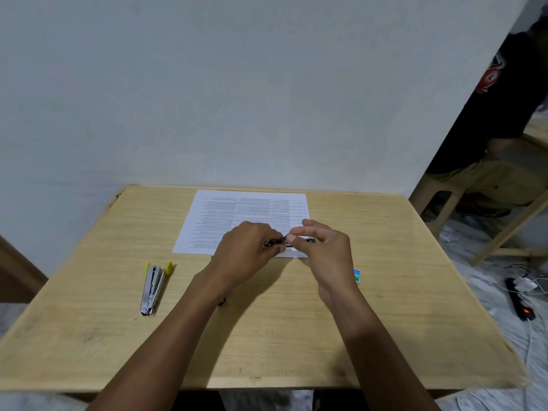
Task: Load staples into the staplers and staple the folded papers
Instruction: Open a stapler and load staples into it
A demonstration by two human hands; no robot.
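L hand [246, 247] grips dark stapler [277, 241] over paper [237, 212] at its 6 o'clock edge. R hand [323, 247] pinches its front end, prob. feeding staples. Yellow-tipped stapler [154, 287] lies splayed open on surface [296, 336] at 9 o'clock. Staple box [357, 275] at 3, in reach.

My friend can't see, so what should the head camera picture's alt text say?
The left hand and right hand pinch a small dark stapler over a printed paper on a wooden table. An open yellow-tipped stapler lies to the left.
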